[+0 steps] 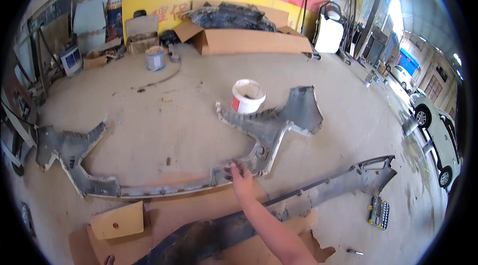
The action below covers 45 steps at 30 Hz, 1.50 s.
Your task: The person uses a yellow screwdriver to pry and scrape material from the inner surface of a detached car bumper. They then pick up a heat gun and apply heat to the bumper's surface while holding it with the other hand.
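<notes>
A grey car bumper [164, 189] lies on the floor with its hollow inside facing up and its two ends curving away from me. My right hand [240, 178] reaches to it right of its middle, fingers closed at the edge of a raised section. Only some fingertips of my left hand [109, 260] show at the bottom edge, beside cardboard; what they do is hidden. Nearer to me, a second, dark bumper [308, 196] lies slantwise under my right forearm, partly on flattened cardboard [167, 215].
A white bucket [249, 96] stands behind the bumper's right part. At the right lie a socket set [379, 212] and a small tool [354, 251]. Farther back are a blue bucket [155, 59] and a large open carton [254, 41] with dark parts. Cars [438, 133] stand far right.
</notes>
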Each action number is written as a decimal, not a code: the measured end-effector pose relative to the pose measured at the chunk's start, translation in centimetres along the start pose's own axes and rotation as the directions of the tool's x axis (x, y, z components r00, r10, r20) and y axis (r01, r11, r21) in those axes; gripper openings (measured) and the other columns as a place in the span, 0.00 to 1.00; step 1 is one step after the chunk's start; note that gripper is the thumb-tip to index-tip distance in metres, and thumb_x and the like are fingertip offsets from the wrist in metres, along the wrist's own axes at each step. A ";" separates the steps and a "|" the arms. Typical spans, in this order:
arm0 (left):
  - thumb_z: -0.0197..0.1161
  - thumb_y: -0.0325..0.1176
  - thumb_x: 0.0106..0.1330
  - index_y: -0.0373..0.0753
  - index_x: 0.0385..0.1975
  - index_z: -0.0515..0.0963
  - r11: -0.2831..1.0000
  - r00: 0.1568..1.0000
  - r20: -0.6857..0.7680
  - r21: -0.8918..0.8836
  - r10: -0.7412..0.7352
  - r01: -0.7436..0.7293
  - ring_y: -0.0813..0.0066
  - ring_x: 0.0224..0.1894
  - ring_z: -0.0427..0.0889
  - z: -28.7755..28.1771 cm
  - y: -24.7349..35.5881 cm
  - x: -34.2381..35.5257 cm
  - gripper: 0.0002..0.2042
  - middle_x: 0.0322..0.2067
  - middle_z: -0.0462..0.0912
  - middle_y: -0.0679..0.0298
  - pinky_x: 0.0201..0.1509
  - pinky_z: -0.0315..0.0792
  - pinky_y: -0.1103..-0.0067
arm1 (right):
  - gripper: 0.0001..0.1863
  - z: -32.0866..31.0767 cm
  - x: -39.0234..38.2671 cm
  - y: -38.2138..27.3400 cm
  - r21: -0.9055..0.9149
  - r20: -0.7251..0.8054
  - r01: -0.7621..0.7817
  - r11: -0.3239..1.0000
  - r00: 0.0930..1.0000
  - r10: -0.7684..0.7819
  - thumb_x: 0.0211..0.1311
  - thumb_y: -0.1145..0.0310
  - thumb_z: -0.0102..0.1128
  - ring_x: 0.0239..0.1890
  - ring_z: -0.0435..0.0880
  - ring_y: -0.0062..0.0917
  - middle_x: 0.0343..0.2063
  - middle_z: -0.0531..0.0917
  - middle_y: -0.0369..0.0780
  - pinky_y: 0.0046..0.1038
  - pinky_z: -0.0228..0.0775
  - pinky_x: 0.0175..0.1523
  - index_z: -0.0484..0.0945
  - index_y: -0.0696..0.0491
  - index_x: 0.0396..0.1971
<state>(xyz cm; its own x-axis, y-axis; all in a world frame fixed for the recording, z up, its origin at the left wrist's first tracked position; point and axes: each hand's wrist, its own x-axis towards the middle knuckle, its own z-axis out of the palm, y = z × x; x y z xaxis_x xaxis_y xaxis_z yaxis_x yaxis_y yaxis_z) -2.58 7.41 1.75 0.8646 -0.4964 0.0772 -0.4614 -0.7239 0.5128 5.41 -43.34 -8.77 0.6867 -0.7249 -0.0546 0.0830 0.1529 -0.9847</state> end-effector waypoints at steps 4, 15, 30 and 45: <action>0.57 0.46 0.60 0.30 0.55 0.66 0.989 0.987 0.117 0.085 0.111 -0.122 0.50 0.51 0.74 -0.7 0.4 0.8 0.29 0.47 0.75 0.46 0.55 0.66 0.63 | 0.11 1.0 -9.6 -0.4 -0.310 0.130 0.183 0.933 0.980 -0.149 0.65 0.70 0.53 0.31 0.77 0.18 0.30 0.78 0.36 0.23 0.72 0.35 0.73 0.58 0.44; 0.55 0.36 0.62 0.38 0.52 0.71 0.991 0.845 0.534 -0.089 -0.034 0.096 0.47 0.42 0.77 -1.3 -3.8 5.1 0.18 0.38 0.79 0.48 0.46 0.71 0.63 | 0.13 -4.2 -32.0 3.7 -0.716 0.680 0.581 0.387 0.456 0.574 0.59 0.55 0.56 0.30 0.83 0.36 0.29 0.82 0.42 0.38 0.75 0.33 0.76 0.49 0.32; 0.51 0.50 0.68 0.34 0.38 0.78 0.990 0.855 0.515 -0.140 0.061 0.014 0.48 0.34 0.77 -1.5 -7.1 13.0 0.22 0.28 0.79 0.49 0.41 0.70 0.62 | 0.24 -2.2 -39.4 4.2 -0.733 0.614 0.550 0.402 0.279 0.738 0.62 0.48 0.52 0.34 0.82 0.44 0.31 0.82 0.48 0.40 0.75 0.39 0.71 0.56 0.40; 0.59 0.56 0.61 0.35 0.41 0.79 0.923 0.912 0.409 -0.337 -0.034 0.185 0.59 0.37 0.81 0.4 -8.7 10.5 0.26 0.32 0.82 0.53 0.44 0.73 0.71 | 0.13 14.6 -39.1 -0.6 -0.415 0.555 -0.660 0.626 0.362 0.749 0.72 0.64 0.41 0.40 0.81 0.27 0.35 0.79 0.42 0.27 0.74 0.45 0.65 0.55 0.49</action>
<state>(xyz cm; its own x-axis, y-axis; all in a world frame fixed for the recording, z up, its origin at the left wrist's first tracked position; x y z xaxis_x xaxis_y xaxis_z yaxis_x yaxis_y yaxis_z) 10.42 8.32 -2.29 0.7227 -0.6243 -0.2965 -0.1993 -0.5990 0.7755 -10.94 -5.27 -3.60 0.7114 0.2253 -0.6656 -0.7010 0.2950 -0.6493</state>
